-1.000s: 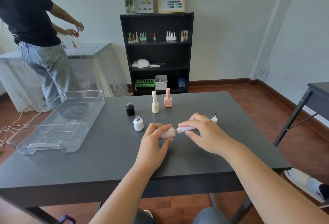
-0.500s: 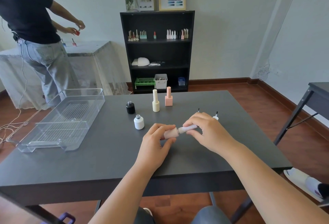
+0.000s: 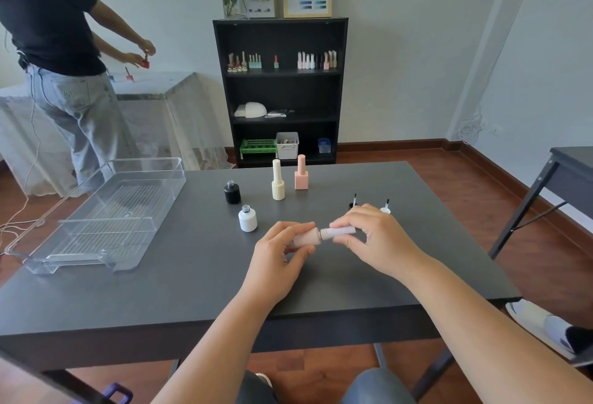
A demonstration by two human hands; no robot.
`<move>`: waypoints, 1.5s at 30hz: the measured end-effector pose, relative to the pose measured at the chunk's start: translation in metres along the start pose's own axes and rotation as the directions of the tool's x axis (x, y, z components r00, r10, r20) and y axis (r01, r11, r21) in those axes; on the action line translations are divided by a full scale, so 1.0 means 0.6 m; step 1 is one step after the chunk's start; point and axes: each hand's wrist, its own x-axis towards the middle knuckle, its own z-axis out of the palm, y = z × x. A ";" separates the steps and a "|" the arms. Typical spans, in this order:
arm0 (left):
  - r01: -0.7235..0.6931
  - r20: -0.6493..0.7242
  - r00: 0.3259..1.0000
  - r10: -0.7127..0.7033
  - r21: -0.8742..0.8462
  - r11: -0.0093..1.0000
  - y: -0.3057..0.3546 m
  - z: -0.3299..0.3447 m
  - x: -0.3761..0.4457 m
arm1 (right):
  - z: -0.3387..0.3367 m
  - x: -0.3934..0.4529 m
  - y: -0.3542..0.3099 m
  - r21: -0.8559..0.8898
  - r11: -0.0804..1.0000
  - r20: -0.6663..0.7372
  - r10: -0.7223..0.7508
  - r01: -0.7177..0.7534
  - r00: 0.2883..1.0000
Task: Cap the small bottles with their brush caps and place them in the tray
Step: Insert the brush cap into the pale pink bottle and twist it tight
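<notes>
My left hand (image 3: 278, 257) grips a small pink-beige bottle (image 3: 306, 238) held sideways above the dark table (image 3: 199, 278). My right hand (image 3: 373, 240) pinches its pale ribbed cap (image 3: 338, 232), which sits against the bottle's neck. An uncapped white bottle (image 3: 247, 218) and an uncapped black bottle (image 3: 232, 192) stand left of my hands. Two capped bottles, cream (image 3: 278, 185) and pink (image 3: 301, 173), stand behind them. Two brush caps, one black (image 3: 353, 202) and one white (image 3: 386, 207), stand brush-up behind my right hand. The clear tray (image 3: 106, 214) lies at the table's left.
A person in a black shirt (image 3: 48, 18) stands at a draped table back left. A black shelf (image 3: 280, 92) with bottles stands against the far wall. Another dark table (image 3: 574, 163) edges in at the right.
Both hands stay in place on the bottle and cap; the cap's angle has shifted slightly against the bottle neck. The view has tilted a little.
</notes>
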 end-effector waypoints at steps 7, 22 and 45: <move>-0.051 -0.017 0.999 0.051 0.025 0.998 0.002 0.002 -0.001 | 0.010 -0.007 0.000 0.137 0.965 0.144 0.202 -0.222 0.969; -0.051 -0.051 0.997 0.051 0.002 0.999 0.006 0.001 -0.001 | 0.019 -0.023 0.002 0.370 0.901 -0.077 0.274 -0.227 0.959; -0.075 -0.053 0.996 0.075 0.004 0.997 -0.001 0.002 0.000 | 0.030 -0.027 -0.001 0.405 0.896 -0.073 0.229 -0.181 0.971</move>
